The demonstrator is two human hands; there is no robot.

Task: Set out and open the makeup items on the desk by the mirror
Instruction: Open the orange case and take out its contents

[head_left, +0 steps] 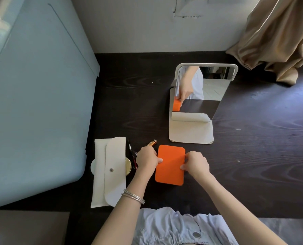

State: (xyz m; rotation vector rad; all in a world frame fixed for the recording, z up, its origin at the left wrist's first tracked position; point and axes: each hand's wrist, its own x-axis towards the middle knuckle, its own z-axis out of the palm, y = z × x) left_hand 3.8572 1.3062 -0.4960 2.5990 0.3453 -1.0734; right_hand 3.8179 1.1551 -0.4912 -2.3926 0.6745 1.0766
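Observation:
An orange rectangular case [170,165] lies flat and closed on the dark desk [253,156], in front of the standing mirror [200,96]. My left hand [147,159] grips its left edge, thumb on the lid. My right hand [195,163] pinches its right edge. A gold tube [151,143] lies just behind my left hand. A thin black pencil [132,152] lies left of that hand. A cream pouch [110,170] with a snap flap lies further left, over a round gold compact [128,167].
A pale blue cabinet [32,103] walls off the desk's left side. A tan curtain [279,36] hangs onto the back right corner. The mirror's white base [189,133] sits right behind the case. The desk's front edge is at my lap.

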